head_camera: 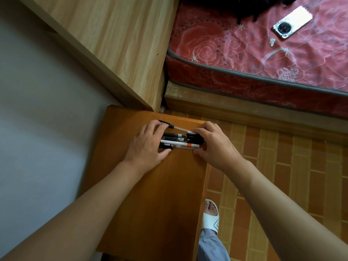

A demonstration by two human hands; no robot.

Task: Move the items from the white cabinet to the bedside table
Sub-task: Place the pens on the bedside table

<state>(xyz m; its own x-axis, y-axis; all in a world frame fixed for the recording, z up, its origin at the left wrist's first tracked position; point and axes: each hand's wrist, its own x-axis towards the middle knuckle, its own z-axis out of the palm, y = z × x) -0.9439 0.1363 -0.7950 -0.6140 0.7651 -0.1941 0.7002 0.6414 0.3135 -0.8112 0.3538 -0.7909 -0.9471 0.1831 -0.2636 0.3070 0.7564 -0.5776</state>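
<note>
A bundle of several pens (180,141), black and clear-bodied, lies across the far part of the orange-brown bedside table (156,194). My left hand (146,146) covers the bundle's left end, fingers over the top and thumb below it. My right hand (216,146) grips the right end between fingers and thumb. One clear pen (178,128) lies slightly apart at the far side, its ends under my fingertips. The white cabinet is out of view.
A light wooden headboard (113,46) rises behind the table, with a grey wall (37,119) to the left. A red mattress (263,59) carries a white phone (292,21). Tiled floor (301,176) and my sandalled foot (211,215) lie to the right.
</note>
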